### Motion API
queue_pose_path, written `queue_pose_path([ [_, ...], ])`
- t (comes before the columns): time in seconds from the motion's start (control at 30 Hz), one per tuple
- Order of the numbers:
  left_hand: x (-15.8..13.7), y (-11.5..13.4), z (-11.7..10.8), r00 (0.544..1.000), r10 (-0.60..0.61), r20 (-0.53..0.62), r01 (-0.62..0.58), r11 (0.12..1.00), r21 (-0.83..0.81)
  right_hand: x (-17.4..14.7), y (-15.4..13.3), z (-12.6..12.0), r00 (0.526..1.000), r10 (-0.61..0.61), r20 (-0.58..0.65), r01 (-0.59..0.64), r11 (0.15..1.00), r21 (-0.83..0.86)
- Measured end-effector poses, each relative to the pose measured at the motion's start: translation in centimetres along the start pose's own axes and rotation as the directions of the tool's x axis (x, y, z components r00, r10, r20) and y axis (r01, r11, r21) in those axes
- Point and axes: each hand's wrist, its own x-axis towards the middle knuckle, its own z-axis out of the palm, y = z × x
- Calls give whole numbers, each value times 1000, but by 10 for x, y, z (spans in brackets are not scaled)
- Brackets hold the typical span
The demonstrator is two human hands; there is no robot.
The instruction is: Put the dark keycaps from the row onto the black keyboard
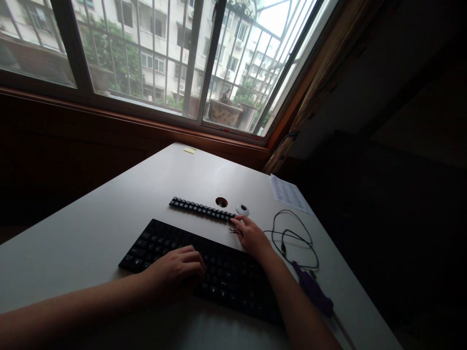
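A black keyboard [226, 272] lies slanted across the white desk. My left hand [180, 265] is over its middle, fingers curled down and close together; the fingertips and anything in them are hidden. Beyond the keyboard runs a double row of loose black keycaps [200, 208]. My right hand [251, 236] is at the right end of that row, thumb and index finger closed around the end keycap [231, 217]. Just below those fingers a small shiny metal piece [233, 231] sticks out; whether the hand holds it is unclear.
Behind the row are a round cable hole [221, 201] and its white ring-shaped cover [242, 209]. A coiled black cable [292, 233] and a purple object [315, 291] lie to the right. A printed sheet [290, 193] and yellow sticky notes [190, 150] lie near the far edges.
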Motion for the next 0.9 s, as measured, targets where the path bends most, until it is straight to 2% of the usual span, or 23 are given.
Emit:
queue_pose_path([
  [0.9, 0, -1, 0, 1000, -2, 6, 2, 1000, -2, -2, 1, 0, 999, -18, -27, 19, 999, 38],
])
